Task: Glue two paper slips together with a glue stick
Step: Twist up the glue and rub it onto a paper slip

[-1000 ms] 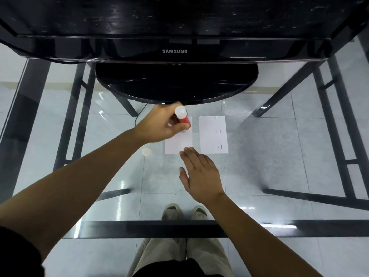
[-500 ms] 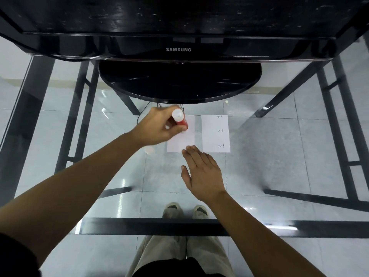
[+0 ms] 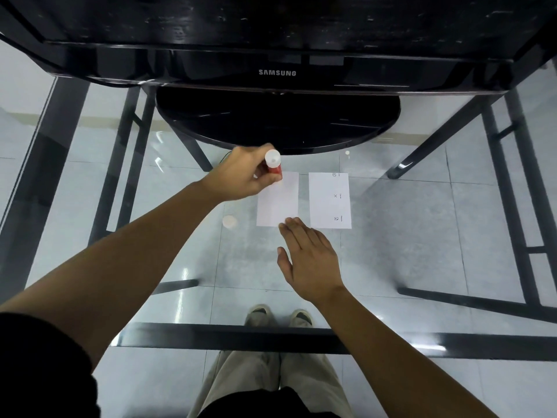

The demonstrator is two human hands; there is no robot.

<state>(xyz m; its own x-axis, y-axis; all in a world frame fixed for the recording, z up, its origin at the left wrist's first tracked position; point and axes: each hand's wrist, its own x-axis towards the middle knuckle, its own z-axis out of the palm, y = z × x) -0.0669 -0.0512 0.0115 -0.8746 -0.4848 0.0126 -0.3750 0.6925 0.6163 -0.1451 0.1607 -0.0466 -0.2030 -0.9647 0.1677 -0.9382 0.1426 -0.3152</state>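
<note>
My left grip clasps the glue stick at the left slip's far corner. My right grip lies flat, fingers straight, fingertips touching that slip's near edge.

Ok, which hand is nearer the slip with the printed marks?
Right. The right hand lies flat just short of the printed slip, by its near left corner. The left hand, gripping the glue stick, sits at the blank slip, over its far left corner.

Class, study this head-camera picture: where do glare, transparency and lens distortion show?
Head view: glare streaks lie on the glass table, whose clear top shows the shoes beneath; the monitor bows with wide-angle distortion; print on the right paper slip is too small to read.
</note>
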